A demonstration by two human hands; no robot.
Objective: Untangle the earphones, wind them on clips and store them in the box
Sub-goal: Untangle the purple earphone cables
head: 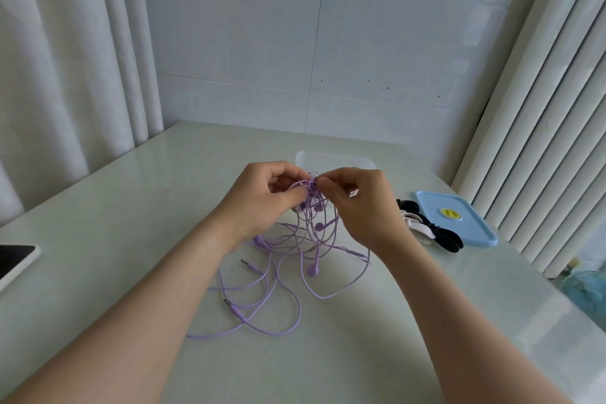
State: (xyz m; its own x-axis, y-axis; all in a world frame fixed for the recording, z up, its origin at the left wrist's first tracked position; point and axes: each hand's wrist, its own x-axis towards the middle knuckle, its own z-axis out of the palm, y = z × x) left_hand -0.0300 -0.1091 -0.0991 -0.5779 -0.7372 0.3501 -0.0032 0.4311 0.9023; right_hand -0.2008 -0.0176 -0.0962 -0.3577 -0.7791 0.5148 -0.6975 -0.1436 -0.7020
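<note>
A tangle of purple earphones (308, 239) hangs from both hands above the pale table (131, 207). Its cords loop down onto the tabletop, where two jack plugs lie. My left hand (262, 200) pinches the top of the knot from the left. From the right, my right hand (364, 203) pinches the same knot with thumb and forefinger. Black and white winding clips (426, 226) lie to the right of my right hand. Behind the hands stands a clear plastic box (331, 159), partly hidden by them.
A light blue lid (459, 220) with a yellow centre lies at the table's right edge beside the clips. A dark tablet (14, 261) sits at the left edge. Curtains hang on both sides, a tiled wall stands behind, and a small fan (587, 289) stands lower right.
</note>
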